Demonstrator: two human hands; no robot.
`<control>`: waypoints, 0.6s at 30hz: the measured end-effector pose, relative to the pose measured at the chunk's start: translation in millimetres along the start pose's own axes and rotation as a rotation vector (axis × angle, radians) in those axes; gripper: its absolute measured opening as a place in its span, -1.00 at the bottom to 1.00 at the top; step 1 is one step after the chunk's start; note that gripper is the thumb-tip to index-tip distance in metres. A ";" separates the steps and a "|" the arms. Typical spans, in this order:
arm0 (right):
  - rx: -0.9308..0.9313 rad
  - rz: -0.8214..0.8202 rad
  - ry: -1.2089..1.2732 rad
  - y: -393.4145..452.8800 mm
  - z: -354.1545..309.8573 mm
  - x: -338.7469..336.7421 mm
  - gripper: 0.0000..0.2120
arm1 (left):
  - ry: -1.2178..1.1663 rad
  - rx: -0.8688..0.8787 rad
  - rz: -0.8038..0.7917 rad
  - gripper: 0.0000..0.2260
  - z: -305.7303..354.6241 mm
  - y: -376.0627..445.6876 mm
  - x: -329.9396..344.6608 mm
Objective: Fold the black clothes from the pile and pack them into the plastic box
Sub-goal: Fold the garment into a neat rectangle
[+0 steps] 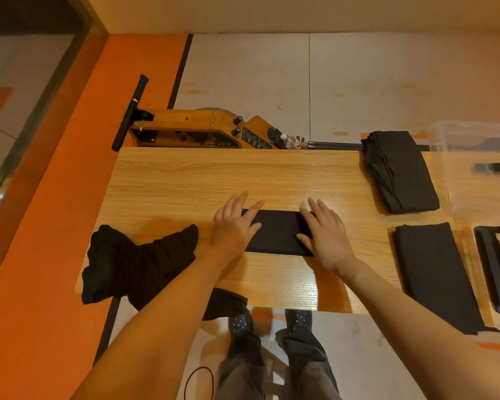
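I see both hands flat on a small folded black cloth (277,232) in the middle of the wooden table (214,174). The left hand (236,223) presses the cloth's left end, fingers straight and slightly spread, tips reaching past the far edge onto bare wood. The right hand (325,232) lies on the right end, fingers straight and fanned, the thumb resting along the near right corner. Neither hand curls round anything.

To the left, near the table's near-left corner, sits the pile of unfolded black clothes (136,264), crumpled, with part of it hanging over the near edge; my left forearm crosses above its right side. To the right lie two folded black pieces: one stack (399,171) at the far edge, layered and slightly overhanging the back, and a long flat one (436,275) near the front edge, just beside my right forearm. Further right is the clear plastic box (474,140), cut off by the frame edge, with a black latch part (494,269) nearer me; I cannot tell what is inside.

Beyond the table stands a wooden rowing machine (191,128) with a black handle, and a water bottle (292,141) rests on it. Below the table edge I see my shoes (240,323) on the floor.
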State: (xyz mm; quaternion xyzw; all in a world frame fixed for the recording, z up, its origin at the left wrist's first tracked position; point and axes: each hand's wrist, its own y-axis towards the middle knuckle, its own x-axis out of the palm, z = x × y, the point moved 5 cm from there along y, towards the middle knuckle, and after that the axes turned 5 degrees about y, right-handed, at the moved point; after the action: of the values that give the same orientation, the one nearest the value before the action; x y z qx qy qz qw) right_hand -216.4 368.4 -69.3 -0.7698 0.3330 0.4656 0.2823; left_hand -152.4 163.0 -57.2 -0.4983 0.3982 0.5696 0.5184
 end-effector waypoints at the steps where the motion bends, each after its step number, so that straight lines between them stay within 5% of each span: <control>1: -0.011 -0.043 -0.024 -1.4 1.2 6.2 -0.40 | 0.061 0.048 -0.024 -0.50 -0.5 0.1 7.4; 8: 0.009 -0.148 -0.094 -26.4 13.5 34.6 -0.28 | 0.212 0.097 -0.367 -0.38 -11.3 -7.8 44.2; 13: 0.008 -0.173 -0.055 -25.9 15.7 33.7 -0.25 | 0.170 0.110 -0.409 -0.36 -16.9 -14.0 42.5; 18: 0.140 -0.030 0.208 -24.4 28.7 8.4 -0.40 | -0.052 0.023 -0.350 -0.38 -16.5 -11.0 25.6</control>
State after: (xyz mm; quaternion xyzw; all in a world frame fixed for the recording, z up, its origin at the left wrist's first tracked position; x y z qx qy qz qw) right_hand -209.8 402.8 -85.5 -0.7974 0.3806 0.3543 0.3063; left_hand -138.1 153.6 -84.7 -0.5392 0.2985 0.4788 0.6253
